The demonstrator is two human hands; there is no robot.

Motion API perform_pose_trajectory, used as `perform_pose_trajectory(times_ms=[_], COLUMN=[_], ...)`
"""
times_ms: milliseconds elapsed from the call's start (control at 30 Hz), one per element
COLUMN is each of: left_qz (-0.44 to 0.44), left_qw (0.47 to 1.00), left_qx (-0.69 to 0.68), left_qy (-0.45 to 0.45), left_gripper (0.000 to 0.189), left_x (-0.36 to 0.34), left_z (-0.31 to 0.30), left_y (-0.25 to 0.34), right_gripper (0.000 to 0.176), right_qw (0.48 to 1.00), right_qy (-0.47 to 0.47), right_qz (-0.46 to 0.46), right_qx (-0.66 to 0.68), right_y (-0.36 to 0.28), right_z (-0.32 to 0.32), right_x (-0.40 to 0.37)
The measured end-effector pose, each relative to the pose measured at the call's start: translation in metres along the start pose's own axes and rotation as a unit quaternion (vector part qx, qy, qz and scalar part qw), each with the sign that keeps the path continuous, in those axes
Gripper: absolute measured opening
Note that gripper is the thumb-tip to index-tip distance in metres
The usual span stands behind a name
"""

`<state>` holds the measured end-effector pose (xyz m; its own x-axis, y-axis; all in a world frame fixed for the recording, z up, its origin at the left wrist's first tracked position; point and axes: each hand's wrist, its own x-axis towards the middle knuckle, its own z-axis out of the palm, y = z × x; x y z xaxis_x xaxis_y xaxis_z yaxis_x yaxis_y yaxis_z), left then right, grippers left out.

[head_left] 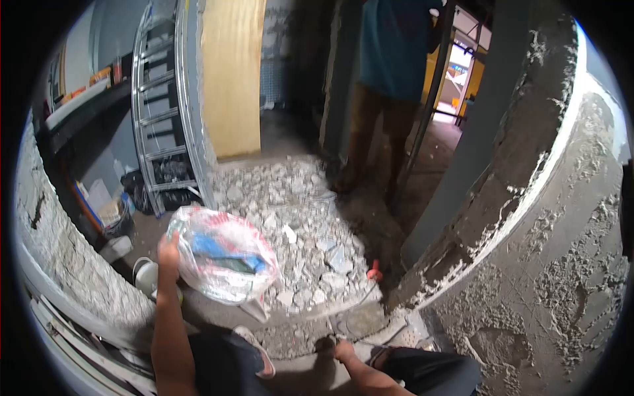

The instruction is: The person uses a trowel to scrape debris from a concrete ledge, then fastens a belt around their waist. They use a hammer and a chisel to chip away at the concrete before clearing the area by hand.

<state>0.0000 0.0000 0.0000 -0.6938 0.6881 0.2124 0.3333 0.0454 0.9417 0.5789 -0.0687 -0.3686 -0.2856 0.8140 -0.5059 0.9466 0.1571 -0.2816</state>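
A clear plastic bag (pixel 228 274) with red and white print hangs in front of me. Blue material (pixel 221 249) shows inside it. My left hand (pixel 170 255) grips the bag's left edge with closed fingers. Low in the view, near the concrete threshold, is my right hand (pixel 343 352), its fingers curled. A dark shape lies beside its fingers, and I cannot make out what it holds. Broken rubble (pixel 300 231) covers the floor just beyond the bag.
A person (pixel 389 72) in a teal shirt stands beyond the rubble. An aluminium ladder (pixel 162 112) leans at left, near a wooden panel (pixel 234 79). Rough plastered wall (pixel 548 290) rises at right. A red object (pixel 374 272) lies by the rubble's edge; a white bucket (pixel 145 274) stands at left.
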Motion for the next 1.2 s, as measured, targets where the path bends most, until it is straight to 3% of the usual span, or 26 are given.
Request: perform_pose_trajectory(times_ms=[67, 100, 133, 233, 367, 433, 500, 567, 667, 700, 833, 867, 900, 1033, 1100, 1200], left_qz=[-0.006, -0.045, -0.036, -0.035, -0.011, -0.020, -0.019, -0.017, -0.011, -0.012, -0.035, -0.033, -0.033, -0.051, -0.058, -0.082], left_qw=[0.999, 0.999, 0.999, 0.999, 0.994, 0.998, 0.999, 0.998, 0.998, 0.998, 0.999, 0.998, 0.998, 0.998, 0.997, 0.995], left_qx=[0.002, 0.005, -0.002, -0.035, -0.078, -0.052, -0.034, -0.063, -0.051, -0.042, 0.001, -0.005, -0.006, 0.009, 0.005, 0.027], left_qy=[0.034, -0.010, -0.038, 0.020, 0.078, 0.021, 0.030, 0.018, 0.030, 0.035, 0.034, 0.044, 0.052, 0.046, 0.058, 0.052], left_gripper=[0.059, 0.055, 0.051, 0.043, 0.039, 0.040, 0.042, 0.043, 0.046, 0.048, 0.048, 0.048, 0.048, 0.054, 0.059, 0.065], left_x=[-0.001, -0.056, -0.054, -0.058, -0.055, -0.077, -0.069, -0.065, -0.052, -0.049, -0.082, -0.085, -0.085, -0.079, -0.050, -0.066], left_z=[0.014, -0.001, -0.001, 0.007, 0.016, 0.012, 0.014, 0.014, 0.017, 0.013, 0.001, -0.001, -0.004, -0.009, -0.005, -0.005], left_y=[0.027, 0.034, 0.046, 0.078, 0.063, 0.096, 0.082, 0.077, 0.052, 0.045, 0.095, 0.097, 0.097, 0.086, 0.040, 0.065], right_gripper=[0.036, 0.037, 0.037, 0.031, 0.033, 0.036, 0.033, 0.039, 0.034, 0.033, 0.036, 0.034, 0.032, 0.035, 0.039, 0.046], right_qw=[0.999, 0.995, 0.975, 0.974, 0.954, 0.964, 0.986, 0.991, 0.949, 0.943, 0.886, 0.897, 0.918, 0.954, 0.965, 0.972], right_qy=[-0.009, -0.040, -0.027, -0.035, -0.035, -0.022, -0.051, -0.021, -0.048, -0.059, -0.091, -0.107, 0.004, 0.024, 0.050, 0.066], right_qz=[-0.014, 0.063, 0.114, 0.082, 0.107, 0.076, -0.043, -0.026, 0.119, 0.071, 0.088, 0.085, 0.064, 0.063, 0.056, 0.040], right_qx=[-0.041, 0.068, 0.187, 0.210, 0.277, 0.254, 0.151, 0.129, 0.287, 0.319, 0.447, 0.420, 0.392, 0.293, 0.250, 0.221], right_y=[-0.007, 0.024, 0.020, 0.013, 0.010, 0.018, 0.017, 0.017, 0.017, 0.027, 0.051, 0.057, 0.054, 0.064, 0.065, 0.068], right_z=[-0.022, -0.010, -0.021, -0.042, -0.048, -0.054, -0.079, -0.070, -0.062, -0.063, -0.066, -0.063, -0.065, -0.038, -0.020, 0.010], right_x=[0.031, -0.061, -0.060, -0.058, -0.077, -0.088, -0.095, -0.085, -0.074, -0.075, -0.088, -0.086, -0.100, -0.082, -0.065, -0.041])
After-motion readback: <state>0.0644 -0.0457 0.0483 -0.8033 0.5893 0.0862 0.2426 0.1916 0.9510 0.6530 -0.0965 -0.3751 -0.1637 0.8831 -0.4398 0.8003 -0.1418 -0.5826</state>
